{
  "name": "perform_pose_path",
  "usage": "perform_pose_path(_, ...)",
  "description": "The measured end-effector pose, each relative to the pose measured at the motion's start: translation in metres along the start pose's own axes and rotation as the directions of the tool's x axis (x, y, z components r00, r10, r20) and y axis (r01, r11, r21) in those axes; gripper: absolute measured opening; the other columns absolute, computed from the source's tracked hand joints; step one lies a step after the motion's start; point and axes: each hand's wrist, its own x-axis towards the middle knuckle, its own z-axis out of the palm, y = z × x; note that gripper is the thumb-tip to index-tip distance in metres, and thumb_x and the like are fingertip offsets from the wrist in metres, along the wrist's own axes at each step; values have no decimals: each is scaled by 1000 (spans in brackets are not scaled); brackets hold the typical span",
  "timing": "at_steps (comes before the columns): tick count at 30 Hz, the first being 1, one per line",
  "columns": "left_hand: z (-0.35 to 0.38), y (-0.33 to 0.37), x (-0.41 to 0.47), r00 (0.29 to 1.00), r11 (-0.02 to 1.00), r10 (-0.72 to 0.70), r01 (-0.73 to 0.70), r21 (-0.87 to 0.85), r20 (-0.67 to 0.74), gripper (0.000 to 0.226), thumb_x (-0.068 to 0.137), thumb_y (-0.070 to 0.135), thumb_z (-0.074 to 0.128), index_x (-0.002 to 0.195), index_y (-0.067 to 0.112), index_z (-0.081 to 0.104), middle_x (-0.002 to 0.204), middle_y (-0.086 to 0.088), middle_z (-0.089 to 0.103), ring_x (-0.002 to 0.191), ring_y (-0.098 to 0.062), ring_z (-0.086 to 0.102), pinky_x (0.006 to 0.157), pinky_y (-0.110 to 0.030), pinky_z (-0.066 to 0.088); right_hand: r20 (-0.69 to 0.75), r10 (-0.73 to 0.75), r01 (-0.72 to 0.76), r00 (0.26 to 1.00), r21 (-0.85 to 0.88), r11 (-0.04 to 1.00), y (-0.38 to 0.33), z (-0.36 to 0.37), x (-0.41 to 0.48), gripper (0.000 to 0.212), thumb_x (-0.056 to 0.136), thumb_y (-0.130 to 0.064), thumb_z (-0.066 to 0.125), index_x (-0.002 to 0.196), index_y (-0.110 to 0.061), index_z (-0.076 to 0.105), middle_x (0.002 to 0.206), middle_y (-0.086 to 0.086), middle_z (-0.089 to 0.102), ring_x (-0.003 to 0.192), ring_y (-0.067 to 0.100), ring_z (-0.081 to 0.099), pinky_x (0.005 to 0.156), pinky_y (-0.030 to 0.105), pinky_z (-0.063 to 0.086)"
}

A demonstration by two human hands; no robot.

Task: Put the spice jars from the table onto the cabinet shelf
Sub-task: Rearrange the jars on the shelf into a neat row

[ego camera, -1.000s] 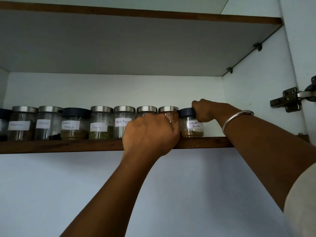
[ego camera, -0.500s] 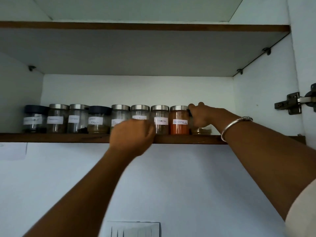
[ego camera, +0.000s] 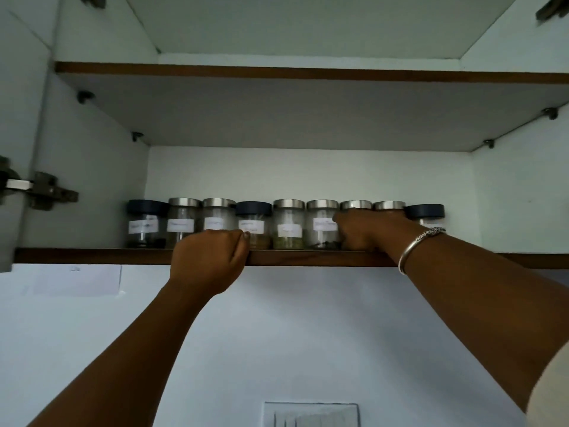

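Several labelled glass spice jars point(ego camera: 288, 224) stand in one row on the brown-edged cabinet shelf point(ego camera: 92, 255). Most have steel lids; three have dark lids, including the one at the right end point(ego camera: 426, 212). My left hand point(ego camera: 209, 260) is curled into a fist at the shelf's front edge, below the third and fourth jars, its fingertips touching the fourth jar's base. My right hand point(ego camera: 366, 231) lies across the fronts of two steel-lidded jars near the right end. It hides their bodies, and I cannot see its grip.
An upper shelf point(ego camera: 308, 72) hangs well above the jar lids. A door hinge point(ego camera: 46, 191) juts from the left cabinet wall. A short stretch of shelf stays bare at both ends of the row. Below the cabinet are a white wall, a paper note point(ego camera: 77, 280) and a switch plate point(ego camera: 311, 414).
My left hand slid left along the shelf edge. My right hand left the dark-lidded end jar and moved left onto the steel-lidded ones. The view pulled back and shows the whole cabinet.
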Motion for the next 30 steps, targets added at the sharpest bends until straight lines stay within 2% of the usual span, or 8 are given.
perform_pose_path(2, -3, -27, -5, 1000, 1000, -2, 2, -12, -6, 51, 87, 42, 15, 69, 20, 57, 55, 2, 52, 52, -20, 54, 49, -24, 36, 2, 9, -9, 1000, -19, 1000, -26, -3, 11, 42, 90, -26, 52, 129, -15, 41, 131, 12, 50, 113, 28, 53, 85, 31, 43)
perform_pose_path(6, -6, -73, -11, 996, 999, 27, -29, -28, -80, 60, 88, 44, 13, 62, 17, 59, 51, -2, 55, 44, -19, 46, 46, -21, 29, 9, 9, -9, 1000, -49, 999, -73, -6, 35, 46, 91, -24, 49, 135, -19, 36, 136, 11, 48, 118, 30, 50, 97, 43, 44)
perform_pose_path(10, -7, -101, -13, 991, 998, 67, -69, -8, -115, 61, 88, 43, 13, 58, 17, 59, 46, 1, 50, 41, -15, 36, 45, -15, 12, 24, -9, 10, 1000, -25, 1000, -111, -12, 51, 45, 90, -25, 51, 133, -20, 40, 130, 11, 52, 106, 25, 55, 78, 32, 46)
perform_pose_path(12, -8, -111, -14, 989, 998, 64, -64, 2, -130, 61, 88, 44, 14, 58, 18, 61, 45, 0, 53, 41, -15, 35, 46, -13, 13, -2, -32, 32, 999, -21, 999, -128, -14, 64, 41, 88, -32, 53, 127, -21, 45, 123, 9, 57, 98, 21, 56, 74, 32, 46)
perform_pose_path(15, -6, -133, -18, 989, 999, 33, -32, 6, -146, 64, 87, 46, 11, 60, 18, 63, 47, -1, 54, 42, -16, 36, 47, -16, 18, 44, -14, 16, 999, -63, 998, -155, -15, 87, 64, 84, -38, 59, 136, -13, 33, 128, 17, 50, 112, 32, 53, 89, 46, 48)
perform_pose_path(18, -12, -156, -21, 990, 1000, -3, 5, 15, -143, 61, 87, 44, 15, 59, 18, 62, 44, 4, 42, 41, -15, 34, 47, -15, 17, 0, -3, 3, 1000, -32, 999, -174, -20, 104, 79, 73, -44, 67, 137, -17, 30, 128, 16, 45, 113, 36, 51, 88, 49, 48)
perform_pose_path(25, -14, -168, -20, 986, 1000, -6, 11, 30, -165, 45, 84, 33, 33, 46, 19, 54, 42, 8, 26, 36, -12, 24, 50, -10, 5, -97, 231, -238, 968, -63, 969, -125, -26, 114, 63, 77, -5, 61, 134, -9, 34, 129, 20, 37, 105, 40, 55, 83, 46, 51)
perform_pose_path(30, -15, -164, -19, 978, 999, 6, 3, 47, -208, 46, 82, 31, 33, 42, 19, 50, 40, 9, 23, 34, -11, 19, 53, -8, 3, -31, 232, -233, 972, -76, 969, -88, -6, 112, 59, 82, -7, 49, 138, -10, 30, 132, 18, 41, 113, 39, 51, 91, 51, 47)
